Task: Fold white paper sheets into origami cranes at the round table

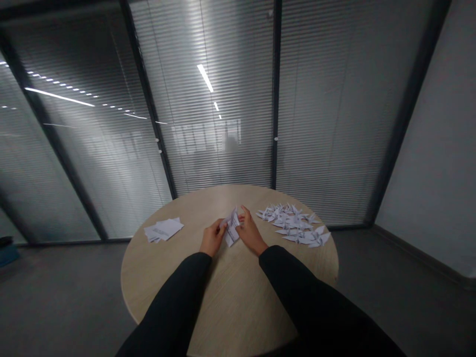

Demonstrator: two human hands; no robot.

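My left hand [212,238] and my right hand [250,234] meet above the middle of the round table, both pinching a partly folded white paper [232,228] held upright between them. Printed marks show on the paper. To the right lies a heap of white origami cranes [293,224], close to my right hand but not touched by it. A small stack of white paper sheets [163,229] rests to the left, apart from my left hand.
The round wood-grain table [230,292] has its far rim close to a glass wall with slatted blinds [223,99]. Dark sleeves cover both my forearms, which rest over the near edge. A grey floor surrounds the table.
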